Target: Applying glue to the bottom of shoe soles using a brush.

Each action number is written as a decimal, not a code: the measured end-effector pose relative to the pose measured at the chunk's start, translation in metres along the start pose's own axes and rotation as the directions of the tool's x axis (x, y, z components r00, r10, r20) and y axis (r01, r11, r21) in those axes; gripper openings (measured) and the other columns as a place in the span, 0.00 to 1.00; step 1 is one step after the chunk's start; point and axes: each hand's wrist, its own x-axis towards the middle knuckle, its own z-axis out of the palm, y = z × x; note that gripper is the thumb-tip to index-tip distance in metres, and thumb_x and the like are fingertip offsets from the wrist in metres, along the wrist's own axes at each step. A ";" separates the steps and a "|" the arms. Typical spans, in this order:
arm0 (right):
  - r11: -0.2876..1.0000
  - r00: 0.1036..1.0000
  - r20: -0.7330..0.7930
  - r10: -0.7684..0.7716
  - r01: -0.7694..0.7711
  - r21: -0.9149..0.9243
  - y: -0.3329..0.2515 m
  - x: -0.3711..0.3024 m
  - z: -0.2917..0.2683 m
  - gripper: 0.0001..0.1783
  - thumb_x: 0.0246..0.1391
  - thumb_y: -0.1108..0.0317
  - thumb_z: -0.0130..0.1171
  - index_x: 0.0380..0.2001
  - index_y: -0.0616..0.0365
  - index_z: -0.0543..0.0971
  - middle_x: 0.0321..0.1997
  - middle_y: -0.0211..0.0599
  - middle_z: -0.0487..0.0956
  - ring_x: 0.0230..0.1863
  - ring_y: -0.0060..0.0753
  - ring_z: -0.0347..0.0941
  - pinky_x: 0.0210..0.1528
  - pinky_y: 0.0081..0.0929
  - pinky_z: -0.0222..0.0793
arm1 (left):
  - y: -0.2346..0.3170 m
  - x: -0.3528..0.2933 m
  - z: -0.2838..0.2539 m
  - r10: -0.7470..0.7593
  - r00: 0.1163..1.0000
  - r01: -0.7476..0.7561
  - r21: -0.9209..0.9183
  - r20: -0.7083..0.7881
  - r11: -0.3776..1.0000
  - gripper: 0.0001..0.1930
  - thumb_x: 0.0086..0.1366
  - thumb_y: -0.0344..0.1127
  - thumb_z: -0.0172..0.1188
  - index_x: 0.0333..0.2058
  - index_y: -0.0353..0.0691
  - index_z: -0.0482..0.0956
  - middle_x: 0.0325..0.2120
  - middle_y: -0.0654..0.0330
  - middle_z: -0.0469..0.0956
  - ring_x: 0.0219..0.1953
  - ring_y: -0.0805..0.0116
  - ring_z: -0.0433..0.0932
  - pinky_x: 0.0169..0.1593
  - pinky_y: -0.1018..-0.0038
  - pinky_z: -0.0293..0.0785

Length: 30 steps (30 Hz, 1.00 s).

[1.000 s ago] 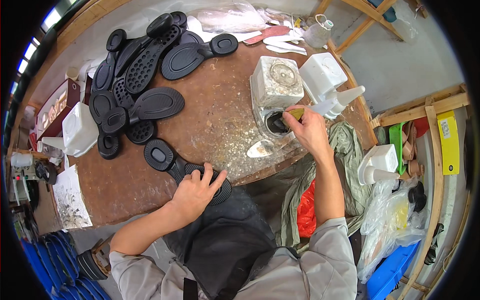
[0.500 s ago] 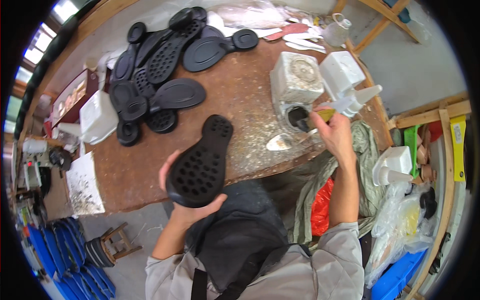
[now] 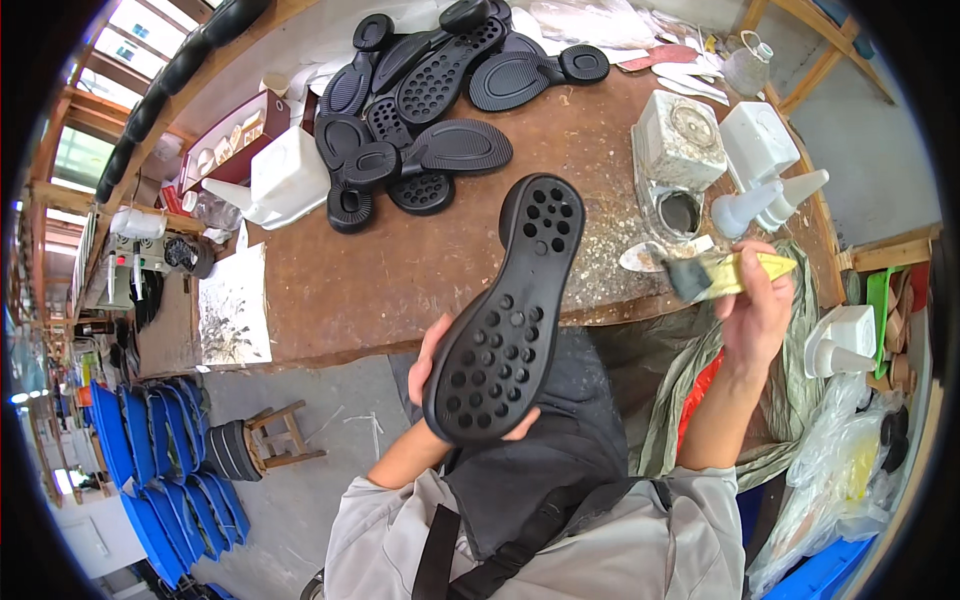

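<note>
My left hand [image 3: 428,365] is closed round the wide end of a black shoe sole [image 3: 500,350], thumb and fingers on opposite edges. The sole is tilted above the table's front edge, its face of round hollows showing. My right hand [image 3: 758,305] grips a flat brush [image 3: 725,275] by its yellow handle; the dark bristles point left. Just beyond the brush is a white container [image 3: 685,150] with a round, dark-rimmed opening [image 3: 680,213] low at its front. A white, stained shoe-shaped piece [image 3: 645,257] lies on the table beside the bristles.
Several black soles [image 3: 430,95] are heaped at the back of the brown table [image 3: 330,305]. White spouted bottles [image 3: 760,140] stand at the right, another white bottle [image 3: 290,180] at the left. A wooden stool [image 3: 280,435] and blue racks [image 3: 170,470] are on the floor at lower left.
The brush has come out of the container's opening toward me and now points left. The sole has been raised and turned more upright. The whole view has shifted left.
</note>
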 end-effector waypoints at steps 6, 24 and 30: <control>0.991 0.983 0.138 -0.121 0.127 -0.035 -0.024 -0.057 0.080 0.08 0.51 0.77 0.58 0.35 0.69 0.76 0.23 0.36 0.76 0.18 0.18 0.71 0.19 0.12 0.66 | 0.050 0.001 -0.027 -0.509 0.678 0.602 -0.798 0.530 -0.030 0.50 0.42 0.59 0.65 0.61 0.46 0.51 0.60 0.52 0.54 0.59 0.51 0.59 0.56 0.46 0.59; 0.923 0.917 0.179 -0.355 0.375 -0.090 -0.060 -0.040 0.096 0.08 0.53 0.74 0.58 0.35 0.66 0.77 0.25 0.35 0.78 0.17 0.15 0.69 0.17 0.11 0.63 | 0.094 0.005 -0.042 -0.431 0.438 0.695 -0.602 0.789 -0.395 0.46 0.48 0.65 0.59 0.62 0.51 0.54 0.59 0.54 0.57 0.55 0.48 0.64 0.45 0.39 0.64; 0.929 0.901 0.282 -0.329 0.363 -0.076 -0.049 -0.077 0.100 0.06 0.52 0.78 0.58 0.34 0.67 0.77 0.25 0.35 0.78 0.19 0.15 0.71 0.19 0.13 0.64 | 0.094 -0.001 -0.043 -0.451 0.480 0.651 -0.650 0.752 -0.392 0.46 0.48 0.66 0.59 0.62 0.51 0.55 0.59 0.54 0.58 0.55 0.49 0.64 0.45 0.40 0.65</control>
